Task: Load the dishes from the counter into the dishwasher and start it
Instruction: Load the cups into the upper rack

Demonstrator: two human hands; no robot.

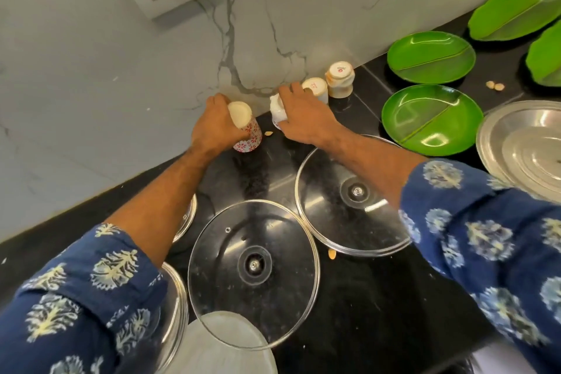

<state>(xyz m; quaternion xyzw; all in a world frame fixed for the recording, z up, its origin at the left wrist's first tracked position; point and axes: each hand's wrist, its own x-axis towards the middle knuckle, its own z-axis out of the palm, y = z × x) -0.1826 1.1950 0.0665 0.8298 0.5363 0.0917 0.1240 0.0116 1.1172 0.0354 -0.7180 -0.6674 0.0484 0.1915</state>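
Dishes cover the black stone counter [379, 307], set against a grey-veined marble wall [151, 70]. Largest is the round steel lid [525, 143] at the counter's right edge, then two clear glass lids with steel rims: one [253, 273] at the counter's front, one [349, 194] just behind it. Round green divided plates [431, 120] [431, 56] lie near the steel lid, toward the wall. Smallest are upturned cups at the foot of the wall: the left hand [214, 127] grips a white cup with red flowers [246, 127], tilted; the right hand [303, 118] curls round a plain white cup [277, 114]. Two cream cups [317, 88] [340, 77] stand just beside it.
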